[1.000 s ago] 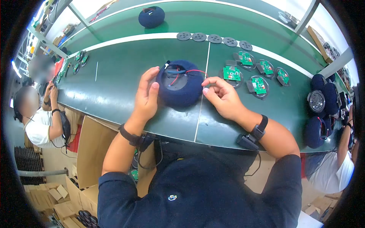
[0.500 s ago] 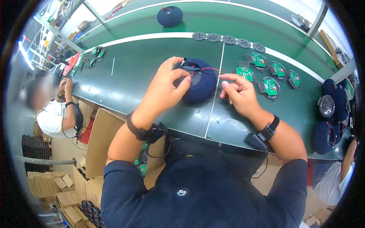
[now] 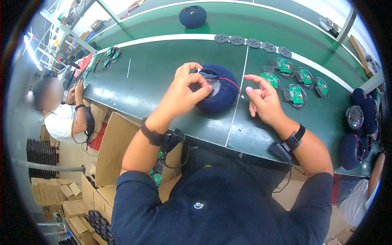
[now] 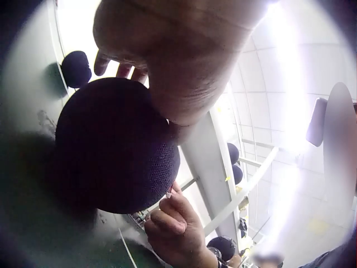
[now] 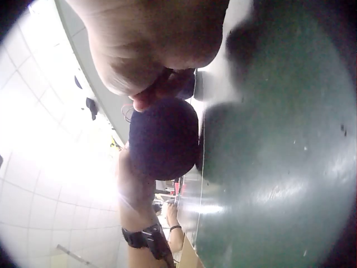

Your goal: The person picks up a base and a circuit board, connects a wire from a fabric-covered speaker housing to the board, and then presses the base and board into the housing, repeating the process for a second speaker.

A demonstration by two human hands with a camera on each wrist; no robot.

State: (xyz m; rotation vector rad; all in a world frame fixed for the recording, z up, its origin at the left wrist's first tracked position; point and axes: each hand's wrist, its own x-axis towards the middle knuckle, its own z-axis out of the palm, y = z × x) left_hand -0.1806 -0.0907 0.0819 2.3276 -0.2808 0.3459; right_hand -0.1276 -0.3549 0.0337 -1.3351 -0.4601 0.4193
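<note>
On the bench stands a round dark-blue fabric body [image 3: 222, 102] with an opening on top. My left hand [image 3: 181, 92] is over its left side; index finger and thumb meet at the opening, pinching a short red wire there. A dark cable bundle [image 3: 209, 75] crosses the opening near a white connector [image 3: 199, 70]. Another red wire [image 3: 230, 83] hangs over the right side and ends in a small white plug [image 3: 242, 96]. Right of the body, my right hand [image 3: 265, 102] holds nothing, index finger and thumb apart. In the left wrist view, the body [image 4: 114, 145] hides the left fingertips.
Green circuit boards [image 3: 296, 94] on clear discs lie at the right. Several grey perforated discs [image 3: 253, 43] line the back strip, with another blue body [image 3: 192, 17] beyond. More bodies [image 3: 351, 151] are at the far right. A person [image 3: 65, 122] works at the left.
The right hand has moved off the red wire's end, which now droops over the body's side. The left hand has come from beside the body to its opening. The head view has shifted.
</note>
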